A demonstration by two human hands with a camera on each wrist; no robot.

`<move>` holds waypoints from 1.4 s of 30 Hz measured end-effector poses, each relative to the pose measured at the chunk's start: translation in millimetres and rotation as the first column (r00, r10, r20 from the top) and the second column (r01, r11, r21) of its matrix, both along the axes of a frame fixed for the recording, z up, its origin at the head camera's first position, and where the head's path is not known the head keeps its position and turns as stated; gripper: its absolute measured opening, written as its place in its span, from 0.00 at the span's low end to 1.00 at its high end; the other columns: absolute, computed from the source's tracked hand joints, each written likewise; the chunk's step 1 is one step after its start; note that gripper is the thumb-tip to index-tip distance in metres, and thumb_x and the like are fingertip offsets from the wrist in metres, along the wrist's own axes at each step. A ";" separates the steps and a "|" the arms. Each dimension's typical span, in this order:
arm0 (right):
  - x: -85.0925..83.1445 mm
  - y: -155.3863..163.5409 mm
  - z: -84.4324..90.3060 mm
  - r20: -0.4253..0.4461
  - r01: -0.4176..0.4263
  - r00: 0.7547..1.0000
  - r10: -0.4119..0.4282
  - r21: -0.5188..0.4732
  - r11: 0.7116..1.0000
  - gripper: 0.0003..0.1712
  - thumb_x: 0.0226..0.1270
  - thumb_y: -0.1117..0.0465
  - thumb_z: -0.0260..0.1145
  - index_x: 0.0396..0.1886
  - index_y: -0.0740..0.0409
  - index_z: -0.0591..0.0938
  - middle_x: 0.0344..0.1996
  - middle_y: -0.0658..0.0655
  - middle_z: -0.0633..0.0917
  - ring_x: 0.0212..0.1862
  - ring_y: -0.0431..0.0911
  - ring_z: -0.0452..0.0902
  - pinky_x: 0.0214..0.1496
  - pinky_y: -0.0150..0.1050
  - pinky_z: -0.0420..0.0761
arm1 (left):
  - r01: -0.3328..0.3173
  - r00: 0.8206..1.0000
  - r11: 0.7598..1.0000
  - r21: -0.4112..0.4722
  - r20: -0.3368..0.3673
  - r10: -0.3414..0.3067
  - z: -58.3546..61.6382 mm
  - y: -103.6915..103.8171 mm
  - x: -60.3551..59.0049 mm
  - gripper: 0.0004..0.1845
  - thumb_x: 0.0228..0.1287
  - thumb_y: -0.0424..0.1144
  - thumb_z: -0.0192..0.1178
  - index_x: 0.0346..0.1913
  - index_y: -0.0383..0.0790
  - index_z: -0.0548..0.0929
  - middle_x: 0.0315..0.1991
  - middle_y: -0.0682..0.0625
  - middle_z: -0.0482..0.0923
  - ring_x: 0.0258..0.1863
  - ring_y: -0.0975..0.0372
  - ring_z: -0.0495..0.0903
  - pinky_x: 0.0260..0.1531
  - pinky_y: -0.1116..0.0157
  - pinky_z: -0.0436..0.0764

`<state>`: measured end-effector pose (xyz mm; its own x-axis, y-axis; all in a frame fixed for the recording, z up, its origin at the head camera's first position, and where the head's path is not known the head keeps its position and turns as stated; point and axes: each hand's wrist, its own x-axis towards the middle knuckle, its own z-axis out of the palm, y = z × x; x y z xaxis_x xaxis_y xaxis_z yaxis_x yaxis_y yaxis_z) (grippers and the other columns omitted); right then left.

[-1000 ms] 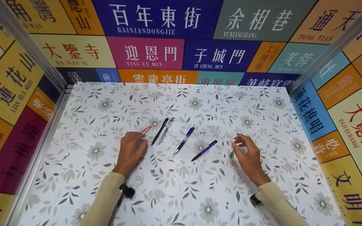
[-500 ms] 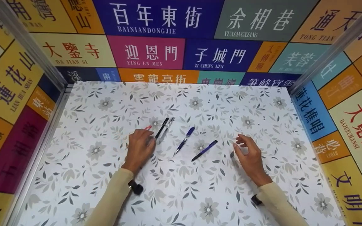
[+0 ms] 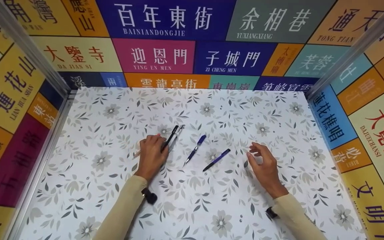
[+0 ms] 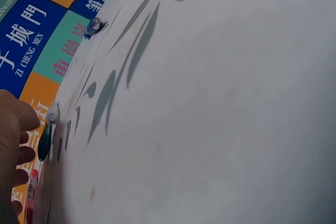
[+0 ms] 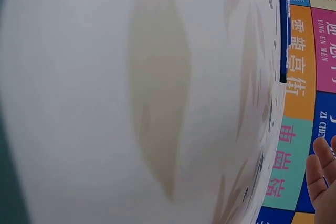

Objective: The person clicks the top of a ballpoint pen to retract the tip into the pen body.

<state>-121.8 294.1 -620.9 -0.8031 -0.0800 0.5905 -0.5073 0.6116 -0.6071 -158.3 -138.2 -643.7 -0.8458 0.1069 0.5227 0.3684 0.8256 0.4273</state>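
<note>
In the head view my left hand (image 3: 153,155) reaches over a red pen (image 4: 31,192), its fingertips at the lower part of a black pen (image 3: 170,137). A clear pen (image 3: 179,131) lies close beside the black one. The left wrist view shows loosely bent fingers near these pens, with no firm grip visible. The hand covers most of the red pen. To the right lie a blue pen with a silver middle (image 3: 195,150) and a purple-blue pen with a black end (image 3: 216,160). My right hand (image 3: 265,166) holds nothing, fingers loosely bent, right of the pens.
The pens lie on a white tabletop with grey flowers and leaves (image 3: 245,116). Colourful panels with large characters (image 3: 160,56) stand behind it and on both sides. Metal posts (image 3: 355,43) mark the corners.
My left hand has moved right, over the red pen and up to the black pen, hiding more of both. My right hand has barely moved. The other pens lie as before.
</note>
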 end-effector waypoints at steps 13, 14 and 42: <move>-0.7 -4.3 0.5 -0.048 -0.049 0.998 0.048 -0.028 0.998 0.27 0.67 0.77 0.77 0.65 0.64 0.85 0.49 0.63 0.90 0.47 0.56 0.88 0.49 0.36 0.85 | -0.055 0.998 0.994 -0.097 0.013 0.056 -2.1 6.3 -4.1 0.06 0.67 0.37 0.72 0.39 0.37 0.88 0.42 0.42 0.85 0.47 0.44 0.80 0.47 0.40 0.72; -0.7 -4.5 0.6 -0.052 -0.050 0.997 0.048 -0.030 0.998 0.27 0.66 0.77 0.77 0.65 0.64 0.85 0.49 0.63 0.90 0.47 0.56 0.88 0.49 0.36 0.85 | -0.060 0.998 0.992 -0.109 0.012 0.062 -1.9 6.6 -4.4 0.06 0.67 0.37 0.72 0.39 0.37 0.88 0.42 0.42 0.85 0.47 0.44 0.80 0.47 0.40 0.71; 18.1 -38.7 44.5 0.153 0.023 0.988 0.020 -0.273 0.962 0.25 0.71 0.80 0.70 0.67 0.75 0.80 0.50 0.75 0.88 0.49 0.62 0.86 0.55 0.28 0.82 | -0.116 0.993 0.988 0.101 -0.004 0.117 15.2 12.3 8.1 0.03 0.64 0.33 0.70 0.35 0.36 0.91 0.36 0.44 0.91 0.40 0.46 0.83 0.44 0.43 0.73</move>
<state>-103.7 255.4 -576.5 -0.8856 0.0682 0.4594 -0.3943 0.4123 -0.8213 -150.2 -125.9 -628.5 -0.8441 -0.0459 0.5342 0.2767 0.8161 0.5073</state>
